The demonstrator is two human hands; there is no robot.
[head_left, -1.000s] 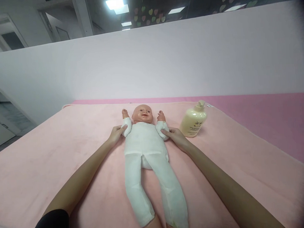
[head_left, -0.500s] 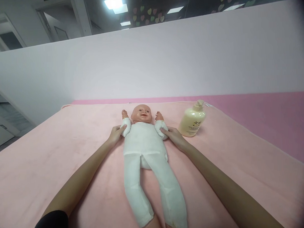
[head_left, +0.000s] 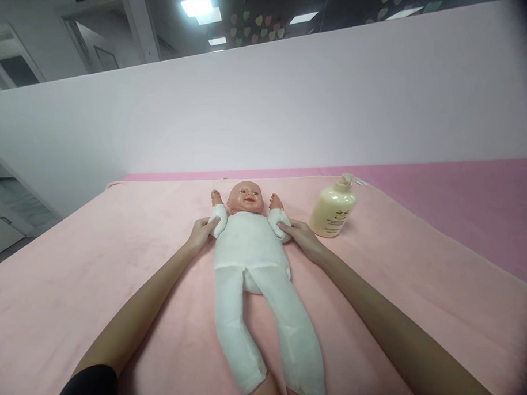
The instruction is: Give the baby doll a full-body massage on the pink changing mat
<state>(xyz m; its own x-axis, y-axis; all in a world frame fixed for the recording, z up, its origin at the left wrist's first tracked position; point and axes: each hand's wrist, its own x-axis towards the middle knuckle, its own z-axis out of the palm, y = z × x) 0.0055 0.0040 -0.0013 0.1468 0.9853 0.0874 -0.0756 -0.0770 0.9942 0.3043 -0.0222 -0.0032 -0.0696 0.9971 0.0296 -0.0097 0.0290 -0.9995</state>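
Note:
A baby doll (head_left: 250, 244) with a white cloth body lies on its back on a pink blanket (head_left: 160, 224), head away from me. Both its arms are bent upward beside its head. My left hand (head_left: 202, 233) grips the doll's arm on the left, thumb on top and the other fingers mostly hidden. On the other side, my right hand (head_left: 303, 237) is closed round the doll's other arm in the same way. Just beyond my right hand stands a pale yellow pump bottle (head_left: 333, 211), apart from the doll. The doll's feet are cut off by the lower frame edge.
A white partition wall (head_left: 260, 111) rises behind the far edge of the blanket. A pink surface (head_left: 454, 208) shows past the blanket's right side. Dark glass with heart decorations (head_left: 257, 28) is above the wall, and grey floor (head_left: 21, 197) shows at the left.

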